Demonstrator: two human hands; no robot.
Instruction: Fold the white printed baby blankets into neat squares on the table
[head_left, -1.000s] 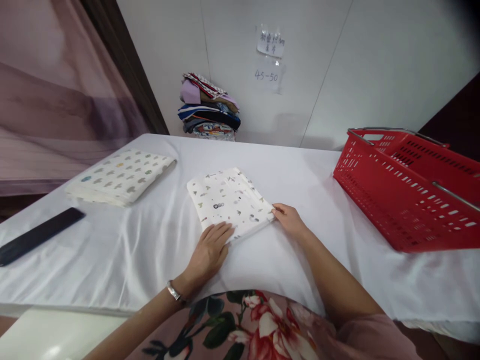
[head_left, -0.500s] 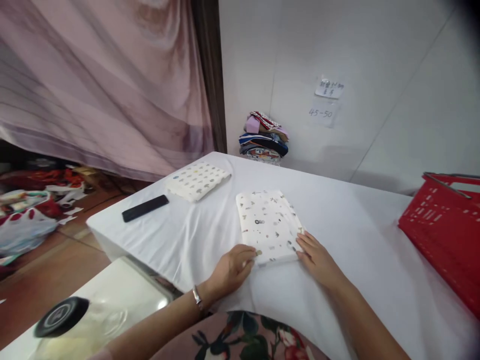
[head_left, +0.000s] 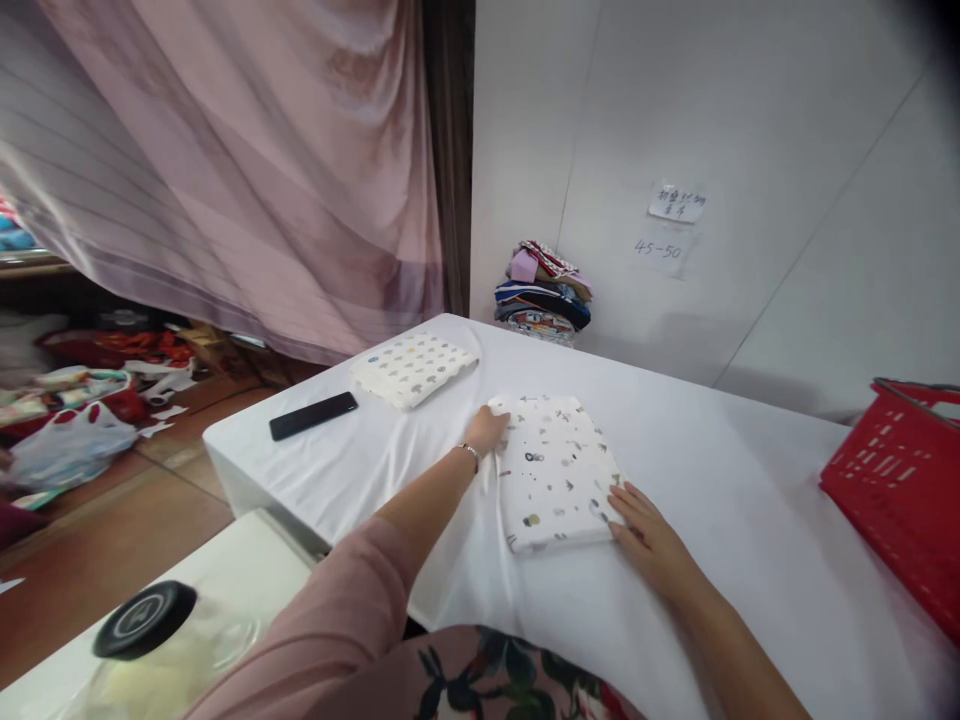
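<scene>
A folded white cloth [head_left: 559, 475] with small printed figures lies on the white-covered table [head_left: 720, 500] in front of me. At its far left corner is my left hand [head_left: 486, 430], fingers bent together on the edge; part of the fingertips is hard to make out. My right hand [head_left: 649, 535] rests along the right edge near the front corner, fingers stretched out and touching the fabric. Farther back on the left lies a second folded white cloth [head_left: 415, 368] with a grey print. Beside that one is a black phone [head_left: 313, 415].
To the right stands a red plastic basket [head_left: 896, 480]. A pile of folded fabrics [head_left: 544, 295] is at the wall behind the table. Front left, a black-lidded clear jar [head_left: 146, 620] is on a white surface. Bags [head_left: 75, 445] lie on the floor beneath a pink curtain [head_left: 330, 150].
My left hand has moved from the near left corner of the cloth up to its far left corner. My right hand stays at the right edge. The view has shifted slightly.
</scene>
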